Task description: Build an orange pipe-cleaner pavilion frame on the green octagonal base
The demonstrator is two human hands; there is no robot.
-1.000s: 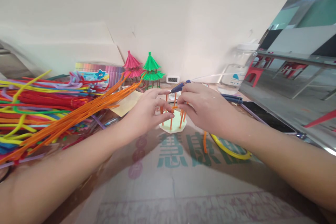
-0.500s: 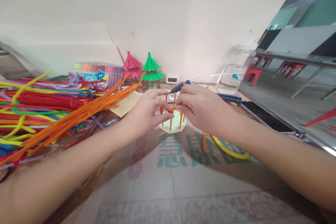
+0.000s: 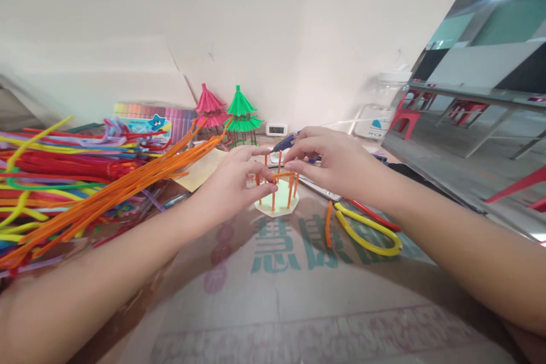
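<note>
A pale green base with several upright orange posts stands on the printed sheet. Across the front posts, near their tops, lies a short orange bar. My left hand pinches the left end of that bar at a front post, thumb and forefinger closing on it. Just right of and above the bar, my right hand has its thumb and forefinger slightly apart, with nothing visible between their tips. A blue tool lies behind the posts, partly hidden by my right hand.
Bundled orange stems and many coloured ones lie left. Pink and green roofed models stand behind, beside a small clock. Scissors with yellow and red handles and an orange scrap lie right; a clear bottle stands farther back.
My right hand has moved off the orange bar and its fingers have parted, showing more of the bar and the scissors. My left hand stays at the post. The view has shifted slightly.
</note>
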